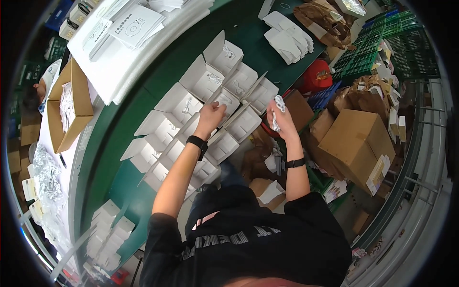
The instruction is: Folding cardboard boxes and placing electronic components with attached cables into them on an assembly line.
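Rows of open white boxes (165, 100) stand close together on a green table. Coiled white cables (187, 106) lie in several of them. My left hand (212, 117) reaches over a box in the middle of the group, its fingers closed at the box's inside. Whatever those fingers hold, if anything, is too small to make out. Off to the right, beyond the boxes, my right hand (283, 120) is raised and wrapped round a bunch of coiled white cables (279, 103). Loops of them stick out above and below the fingers.
Flat white cartons (288, 38) are stacked at the far right of the green table (143, 93). White foam sheets (86, 52) carry printed booklets (135, 25) at far left. A brown carton (356, 143) and green crates (406, 45) stand at right. More white boxes (107, 234) sit near left.
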The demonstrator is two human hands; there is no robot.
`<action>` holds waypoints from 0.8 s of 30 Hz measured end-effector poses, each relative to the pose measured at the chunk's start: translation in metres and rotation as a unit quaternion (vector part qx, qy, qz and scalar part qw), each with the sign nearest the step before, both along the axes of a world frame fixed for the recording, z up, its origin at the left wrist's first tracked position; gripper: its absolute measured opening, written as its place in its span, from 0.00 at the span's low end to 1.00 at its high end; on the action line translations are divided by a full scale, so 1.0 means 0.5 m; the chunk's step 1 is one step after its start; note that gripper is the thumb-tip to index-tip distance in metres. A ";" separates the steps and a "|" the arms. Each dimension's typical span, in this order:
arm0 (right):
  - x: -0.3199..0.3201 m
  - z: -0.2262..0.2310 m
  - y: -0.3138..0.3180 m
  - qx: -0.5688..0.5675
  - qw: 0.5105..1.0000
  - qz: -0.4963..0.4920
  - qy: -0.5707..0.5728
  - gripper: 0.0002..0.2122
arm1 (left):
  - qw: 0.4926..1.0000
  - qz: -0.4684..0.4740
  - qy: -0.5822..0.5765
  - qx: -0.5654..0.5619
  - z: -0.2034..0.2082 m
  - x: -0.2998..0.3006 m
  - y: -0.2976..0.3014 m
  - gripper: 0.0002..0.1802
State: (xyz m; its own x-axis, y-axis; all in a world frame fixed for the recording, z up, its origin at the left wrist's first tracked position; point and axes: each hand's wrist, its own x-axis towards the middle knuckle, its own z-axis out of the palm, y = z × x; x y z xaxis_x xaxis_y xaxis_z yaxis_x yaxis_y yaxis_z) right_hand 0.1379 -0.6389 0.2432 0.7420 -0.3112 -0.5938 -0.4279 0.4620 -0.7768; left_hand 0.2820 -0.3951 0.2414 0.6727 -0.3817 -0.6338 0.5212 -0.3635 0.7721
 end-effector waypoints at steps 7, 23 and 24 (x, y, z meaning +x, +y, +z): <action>-0.041 0.103 0.174 0.134 0.921 0.366 -0.009 0.13 | 0.919 -0.296 -0.175 -0.193 0.183 -0.121 0.089 0.20; 0.079 -0.130 -0.108 0.159 0.982 -0.101 0.009 0.06 | 0.981 0.186 0.013 -0.058 -0.037 -0.112 0.287 0.16; 0.078 -0.140 -0.123 0.145 0.984 -0.108 -0.005 0.06 | 0.976 0.201 0.037 -0.080 -0.043 -0.115 0.289 0.16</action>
